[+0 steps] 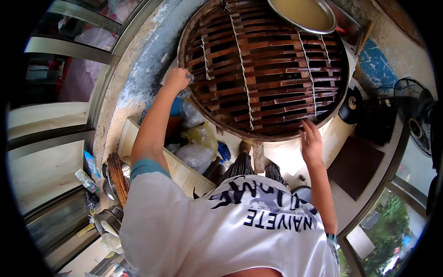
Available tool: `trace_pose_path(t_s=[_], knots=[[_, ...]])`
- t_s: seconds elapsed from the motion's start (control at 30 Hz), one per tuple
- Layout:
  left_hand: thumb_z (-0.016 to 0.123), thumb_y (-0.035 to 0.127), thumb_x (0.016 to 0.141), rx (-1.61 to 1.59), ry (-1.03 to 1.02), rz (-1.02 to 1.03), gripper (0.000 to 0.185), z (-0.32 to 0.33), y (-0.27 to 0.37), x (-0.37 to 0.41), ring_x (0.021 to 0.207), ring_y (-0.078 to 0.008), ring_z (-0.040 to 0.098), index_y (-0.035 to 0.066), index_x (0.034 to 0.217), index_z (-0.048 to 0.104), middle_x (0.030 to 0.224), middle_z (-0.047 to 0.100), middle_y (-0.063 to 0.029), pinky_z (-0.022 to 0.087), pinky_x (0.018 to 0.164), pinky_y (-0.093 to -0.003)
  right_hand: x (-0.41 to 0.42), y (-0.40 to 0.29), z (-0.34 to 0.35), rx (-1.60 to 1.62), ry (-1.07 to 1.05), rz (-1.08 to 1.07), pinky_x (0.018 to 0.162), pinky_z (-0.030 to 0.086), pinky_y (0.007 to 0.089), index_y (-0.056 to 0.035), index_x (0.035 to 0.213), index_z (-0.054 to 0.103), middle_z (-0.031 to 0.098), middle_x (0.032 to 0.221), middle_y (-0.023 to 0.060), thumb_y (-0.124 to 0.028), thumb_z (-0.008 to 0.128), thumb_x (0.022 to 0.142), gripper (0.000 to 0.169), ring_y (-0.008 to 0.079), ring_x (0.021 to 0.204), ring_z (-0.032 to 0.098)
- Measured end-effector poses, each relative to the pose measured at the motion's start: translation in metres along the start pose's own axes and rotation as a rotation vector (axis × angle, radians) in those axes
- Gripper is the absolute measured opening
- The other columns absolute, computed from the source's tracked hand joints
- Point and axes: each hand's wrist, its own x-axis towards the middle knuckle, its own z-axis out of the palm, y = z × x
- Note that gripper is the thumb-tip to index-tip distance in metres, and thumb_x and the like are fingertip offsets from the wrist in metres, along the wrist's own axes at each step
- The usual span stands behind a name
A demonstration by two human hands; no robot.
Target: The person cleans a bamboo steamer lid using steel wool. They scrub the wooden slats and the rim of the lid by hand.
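A large round bamboo steamer rack [277, 79] lies before me, its dark wet-looking slats tied with white cord inside a wooden rim. At the rim's left side, my left hand [176, 80] is closed on a dark grey scouring pad [186, 86], which bulges out past the fingers. My right hand [311, 142] is at the front right of the rim, palm down and slightly blurred. It holds nothing, and its fingertips reach over the rim near the slat ends. A metal basin [303, 15] of cloudy yellowish liquid overlaps the rack's far right edge.
Below the rack on the left are plastic bags [195, 157] and blue gloves [224, 151]. A peeling wall [138, 69] and window frame run along the left. To the right stand an electric fan [415, 114] and a dark brown board [356, 166]. Metal pots [107, 220] sit at lower left.
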Motion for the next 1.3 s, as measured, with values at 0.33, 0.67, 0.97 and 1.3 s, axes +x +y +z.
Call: trace_pose_path(t_s=[0.33, 0.67, 0.97, 1.3], knots=[[0.071, 0.02, 0.073, -0.171, 0.364, -0.029, 0.022, -0.004, -0.036, -0.043, 0.094, -0.033, 0.057, 0.007, 0.091, 0.07, 0.093, 0.067, -0.0115, 0.047, 0.083, -0.0418, 0.191, 0.024, 0.136, -0.402, -0.171, -0.368, 0.098, 0.039, 0.0392, -0.011, 0.121, 0.055, 0.052, 0.123, 0.0084, -0.019, 0.061, 0.08, 0.042, 0.0272, 0.117, 0.046], [0.071, 0.018, 0.075, -0.206, 0.3, 0.015, 0.022, 0.007, -0.032, -0.044, 0.09, -0.0302, 0.058, 0.005, 0.093, 0.069, 0.093, 0.066, -0.0095, 0.047, 0.078, -0.0392, 0.216, 0.036, 0.136, -0.215, -0.193, -0.537, 0.085, 0.046, 0.0368, -0.009, 0.107, 0.063, 0.054, 0.1, 0.0077, -0.005, 0.063, 0.078, 0.03, 0.0277, 0.096, 0.052], [0.066, 0.011, 0.077, 0.316, -0.186, 0.061, 0.014, 0.017, 0.021, 0.003, 0.094, -0.0309, 0.06, 0.003, 0.087, 0.07, 0.095, 0.067, -0.0136, 0.048, 0.084, -0.0408, 0.212, 0.05, 0.142, -0.109, -0.107, -0.529, 0.079, 0.044, 0.0386, -0.0173, 0.113, 0.062, 0.055, 0.09, 0.0052, -0.016, 0.065, 0.081, 0.031, 0.0261, 0.087, 0.052], [0.063, 0.011, 0.073, 0.105, -0.159, -0.072, 0.015, 0.038, 0.059, 0.015, 0.09, -0.0352, 0.064, 0.0, 0.08, 0.07, 0.09, 0.067, -0.0197, 0.052, 0.079, -0.0421, 0.21, 0.048, 0.143, -0.088, -0.065, -0.493, 0.081, 0.043, 0.0379, -0.0174, 0.112, 0.063, 0.055, 0.089, 0.005, -0.019, 0.064, 0.083, 0.029, 0.0253, 0.087, 0.051]])
